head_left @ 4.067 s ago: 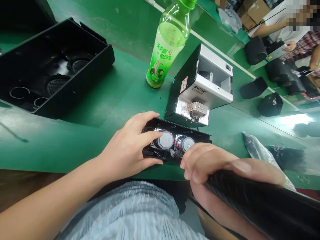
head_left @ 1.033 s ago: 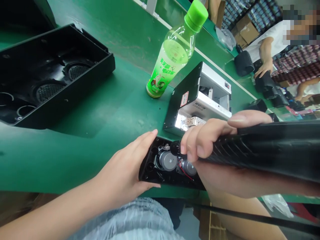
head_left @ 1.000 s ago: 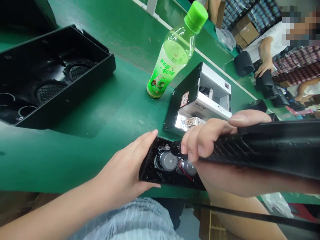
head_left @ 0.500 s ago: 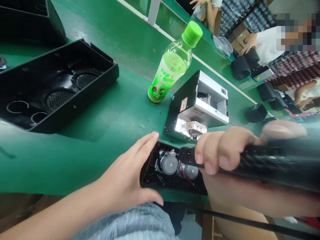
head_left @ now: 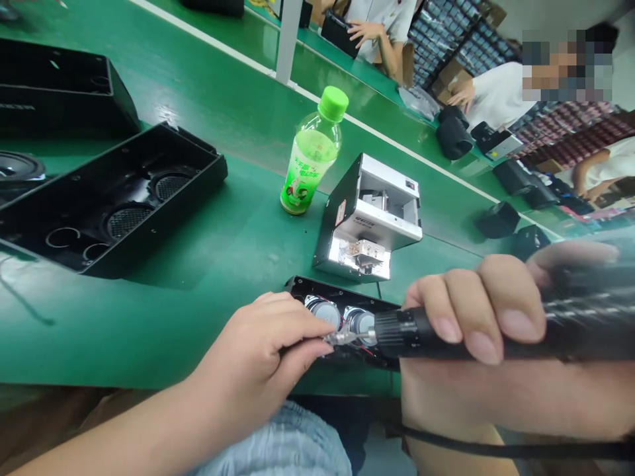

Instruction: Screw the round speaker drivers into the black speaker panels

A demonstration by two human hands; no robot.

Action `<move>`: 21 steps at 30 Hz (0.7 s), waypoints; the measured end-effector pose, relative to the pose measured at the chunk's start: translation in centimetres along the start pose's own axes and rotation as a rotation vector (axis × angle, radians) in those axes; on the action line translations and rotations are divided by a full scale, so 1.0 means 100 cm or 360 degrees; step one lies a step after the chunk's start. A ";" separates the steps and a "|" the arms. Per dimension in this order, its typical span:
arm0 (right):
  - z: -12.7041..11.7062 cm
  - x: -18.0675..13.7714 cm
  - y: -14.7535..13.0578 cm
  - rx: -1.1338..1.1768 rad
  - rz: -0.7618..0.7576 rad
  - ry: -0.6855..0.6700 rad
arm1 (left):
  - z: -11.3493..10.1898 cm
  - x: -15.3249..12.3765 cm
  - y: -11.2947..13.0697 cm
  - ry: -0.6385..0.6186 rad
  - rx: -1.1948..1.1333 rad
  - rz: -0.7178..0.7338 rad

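A small black speaker housing (head_left: 317, 291) with two round silver drivers (head_left: 360, 320) lies at the near edge of the green bench. My left hand (head_left: 262, 350) rests on its left end, thumb and forefinger pinched at the metal tip of the screwdriver. My right hand (head_left: 476, 311) is wrapped round a black electric screwdriver (head_left: 411, 327), held level and pointing left over the housing. Whether the pinch holds a screw is too small to see.
A silver and black screw feeder box (head_left: 370, 221) stands just behind the housing. A green drink bottle (head_left: 307, 158) stands further back. A large black speaker shell (head_left: 114, 198) lies at left. Other people work at the far side, with black speakers (head_left: 499, 218) on the bench.
My left hand went from lying flat against the housing's end to pinching at the screwdriver tip. The screwdriver has swung lower and more level. The view has tilted up.
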State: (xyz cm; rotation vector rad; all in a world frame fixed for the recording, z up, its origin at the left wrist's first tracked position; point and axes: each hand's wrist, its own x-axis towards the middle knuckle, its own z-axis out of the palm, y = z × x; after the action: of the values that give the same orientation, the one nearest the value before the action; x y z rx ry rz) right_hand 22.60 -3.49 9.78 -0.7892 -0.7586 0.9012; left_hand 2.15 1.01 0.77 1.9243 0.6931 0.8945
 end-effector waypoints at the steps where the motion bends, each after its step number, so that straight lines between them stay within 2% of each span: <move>1: -0.001 0.002 0.003 0.0041 -0.0051 0.0110 | -0.001 0.001 0.003 -0.0022 -0.0066 -0.0090; 3: -0.004 0.008 0.007 0.0119 -0.0219 0.0286 | -0.003 0.002 0.010 -0.0050 -0.0193 -0.0305; 6: -0.005 0.015 0.010 0.0190 -0.0424 0.0329 | -0.002 0.004 0.019 -0.0084 -0.0487 -0.0683; 9: -0.002 0.013 0.005 0.0170 -0.0262 0.0341 | 0.006 0.008 0.025 -0.0196 -0.0874 -0.0916; 11: 0.000 0.009 0.001 0.0160 -0.0194 0.0364 | 0.012 0.012 0.028 -0.0243 -0.1046 -0.0997; 17: -0.006 0.003 -0.001 0.0177 -0.0278 0.0339 | 0.021 0.019 0.026 -0.0335 -0.1181 -0.1111; 21: -0.010 0.004 -0.004 0.0143 -0.0322 0.0364 | 0.027 0.026 0.029 -0.0363 -0.1592 -0.1219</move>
State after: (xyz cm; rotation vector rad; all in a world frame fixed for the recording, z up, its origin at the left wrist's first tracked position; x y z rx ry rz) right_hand 23.80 -3.53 9.73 -0.7083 -0.5808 0.6464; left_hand 6.18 0.34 3.18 0.7413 0.5971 0.3750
